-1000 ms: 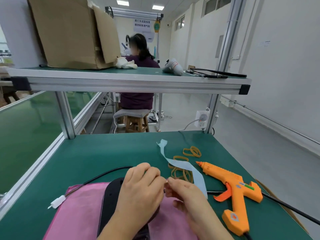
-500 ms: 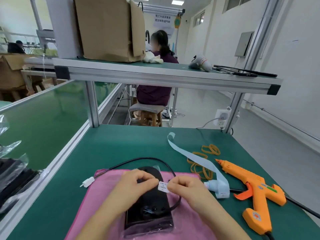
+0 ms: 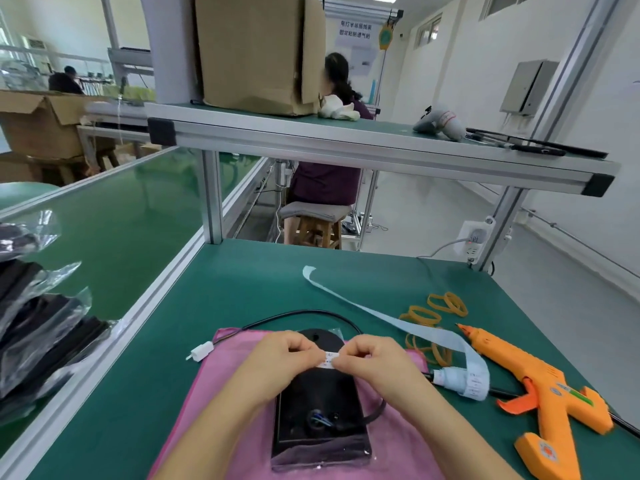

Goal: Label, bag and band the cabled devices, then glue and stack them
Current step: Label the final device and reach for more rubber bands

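A black flat device [image 3: 320,415] lies on a pink cloth [image 3: 221,403] at the bench's near edge. Its black cable [image 3: 298,314] loops behind it and ends in a white connector [image 3: 200,351]. My left hand [image 3: 282,360] and my right hand [image 3: 372,362] pinch the two ends of a small white label [image 3: 328,360] just above the device. A pale blue strip of label backing [image 3: 391,323] runs from its roll [image 3: 462,379] back across the bench. Several yellow rubber bands [image 3: 433,311] lie to the right. An orange glue gun [image 3: 540,386] rests at the far right.
Bagged black devices [image 3: 38,317] are piled at the left, on the green conveyor [image 3: 114,237]. An aluminium shelf [image 3: 346,143] overhangs the bench with a cardboard box [image 3: 256,53] on it. A person sits on a stool [image 3: 317,220] beyond.
The view has tilted down and left, and the whole device and the bagged pile came into sight. Both hands have gone from the label roll to over the device, holding the peeled label.
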A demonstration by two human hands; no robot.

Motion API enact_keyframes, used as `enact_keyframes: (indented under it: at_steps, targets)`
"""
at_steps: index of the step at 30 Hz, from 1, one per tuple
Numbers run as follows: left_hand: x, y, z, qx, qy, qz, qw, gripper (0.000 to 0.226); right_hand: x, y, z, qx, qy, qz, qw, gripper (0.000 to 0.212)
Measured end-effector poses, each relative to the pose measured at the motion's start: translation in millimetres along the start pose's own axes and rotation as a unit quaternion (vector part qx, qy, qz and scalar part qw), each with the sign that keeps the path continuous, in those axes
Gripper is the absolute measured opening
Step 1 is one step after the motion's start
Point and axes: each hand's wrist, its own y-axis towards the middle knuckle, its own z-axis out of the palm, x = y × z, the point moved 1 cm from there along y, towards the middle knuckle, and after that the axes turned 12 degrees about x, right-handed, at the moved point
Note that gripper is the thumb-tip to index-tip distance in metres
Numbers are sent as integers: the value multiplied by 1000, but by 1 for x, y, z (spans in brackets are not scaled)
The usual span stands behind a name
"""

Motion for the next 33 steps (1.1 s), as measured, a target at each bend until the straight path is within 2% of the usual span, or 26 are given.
enact_keyframes:
  at_steps: [2, 5, 8, 10, 15, 22, 33]
  targets:
    - [0, 2, -2, -7, 10, 0, 1000, 18, -1, 7, 2, 1, -16, 6, 1000, 21]
    - [4, 6, -5, -27, 99, 4, 995, 27, -4, 18, 4, 13, -44, 31, 998, 24]
    - [7, 9, -3, -43, 217, 3, 975, 21, -7, 24, 6, 42, -73, 55, 995, 23]
    - [10, 10, -1, -66, 260, -4, 963, 15, -8, 26, 7, 56, -103, 59, 991, 24]
    - [15, 14, 4, -94, 352, -12, 931, 17, -8, 31, 7, 74, -180, 59, 979, 26]
    - [16, 19, 5, -98, 382, -27, 918, 18, -5, 36, 9, 66, -264, 69, 960, 30]
    - [9, 21, 6, -87, 449, -45, 888, 20, 0, 43, 10, 80, -338, 70, 935, 24]
